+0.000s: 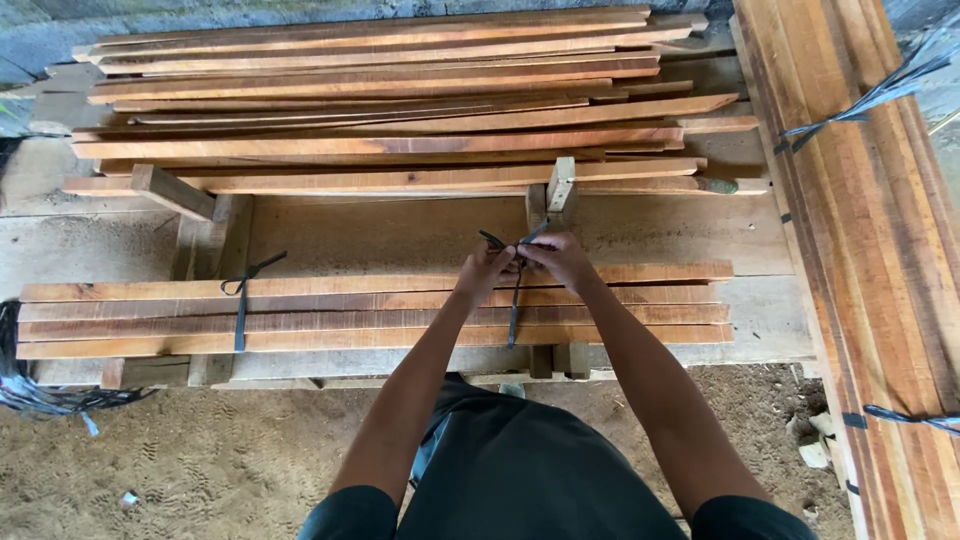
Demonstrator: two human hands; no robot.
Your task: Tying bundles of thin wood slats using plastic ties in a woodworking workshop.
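At frame centre, left hand [483, 272] and right hand [558, 256] each pinch closed on the dark strap [515, 300], which crosses the bundled slats [370, 315] lying left-to-right.

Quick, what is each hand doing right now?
Left hand: closed on the dark strap around the slat bundle.
Right hand: closed on the same strap.

Dark short sleeves, dark garment below, forearms and hands [525, 262] bare.
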